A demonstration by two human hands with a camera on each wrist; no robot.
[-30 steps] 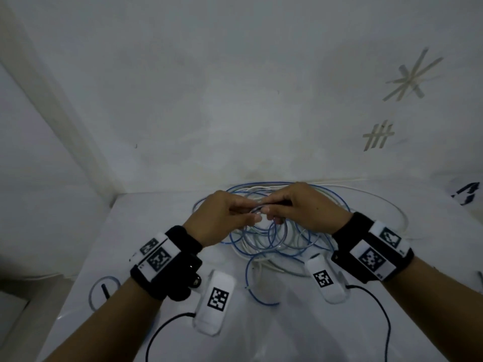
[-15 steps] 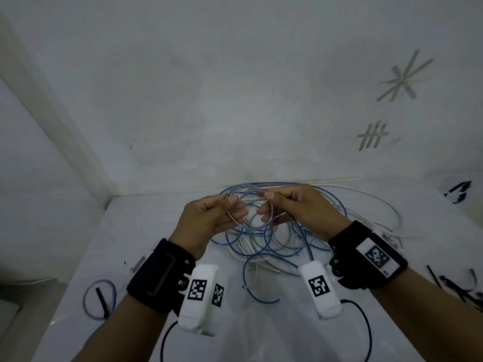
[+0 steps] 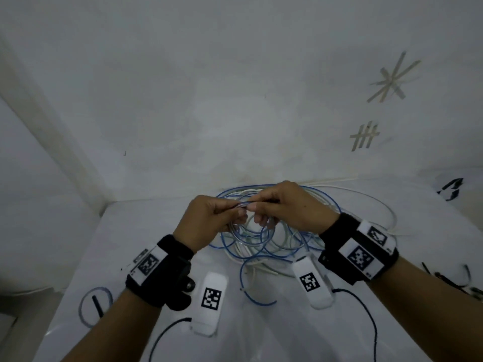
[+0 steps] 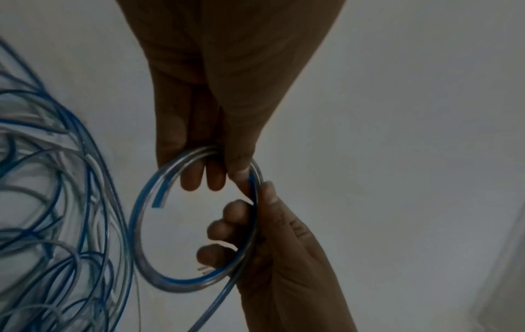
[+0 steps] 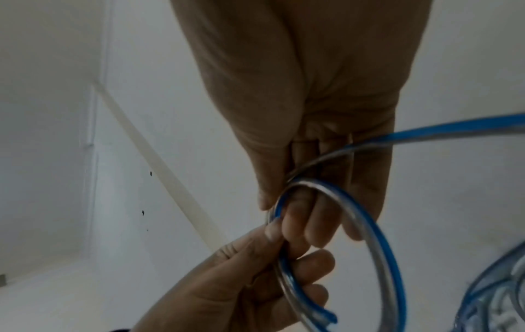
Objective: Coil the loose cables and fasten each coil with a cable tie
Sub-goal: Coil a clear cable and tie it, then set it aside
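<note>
A small coil (image 4: pixel 133 229) of blue-and-clear cable hangs between my two hands above the table. My left hand (image 3: pixel 240 212) pinches its top between thumb and fingers (image 4: pixel 199 179). My right hand (image 3: pixel 258 212) grips the coil right beside it, its fingers (image 5: pixel 298 233) curled through the ring (image 5: pixel 380 247). One cut end (image 4: pixel 157 202) lies free inside the loop. The rest of the cable trails down from the right hand to a loose pile of blue and white cables (image 3: pixel 261 246) on the white table (image 3: pixel 156 231) under the hands.
One tied coil with a black tie (image 3: pixel 95 305) lies at the table's front left. Black cable ties (image 3: pixel 444 278) lie at the right edge. A white wall stands close behind the pile, and the table's left edge (image 3: pixel 78 257) drops off to the floor.
Half a second ago my hands were slightly apart with the loop open between them. They have come together again on the coil, and the left wrist has turned palm-down.
</note>
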